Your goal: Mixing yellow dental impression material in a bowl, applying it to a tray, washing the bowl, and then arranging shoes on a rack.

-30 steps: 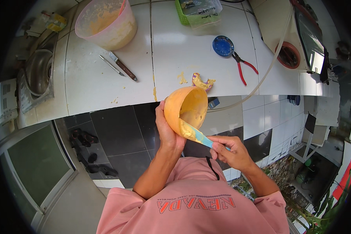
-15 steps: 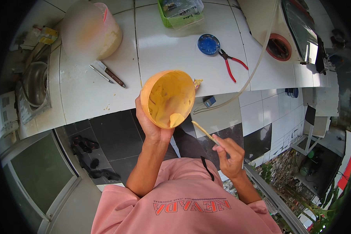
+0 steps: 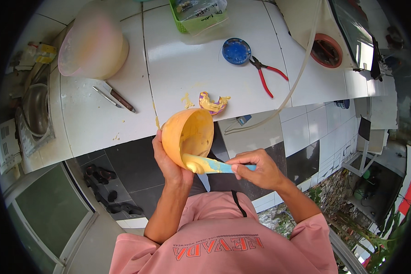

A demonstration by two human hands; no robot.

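My left hand (image 3: 169, 160) is wrapped round the underside of an orange bowl (image 3: 171, 132), which is tilted on its side with its mouth toward the right. Thick yellow paste (image 3: 192, 141) coats the inside of the bowl. In my right hand (image 3: 262, 171) is a light blue spatula (image 3: 221, 167), its blade reaching to the bowl's lower rim. A lump of the same paste sits on the blade's tip. Just beyond the bowl, at the counter's front edge, lies a small curved purple piece (image 3: 213, 104) smeared with yellow.
On the white-tiled counter (image 3: 178, 73) are red-handled pliers (image 3: 266, 75), a round blue dish (image 3: 236, 51), a green basket (image 3: 194, 20), a brown-handled knife (image 3: 121, 100) beside a thin silver tool (image 3: 106, 96), and a large pale tub (image 3: 96, 50). A hose (image 3: 297, 84) droops over the edge.
My right hand has brought the spatula left against the bowl's rim, turning its flat blade into sight. The bowl has moved left and nearer me, uncovering the purple piece.
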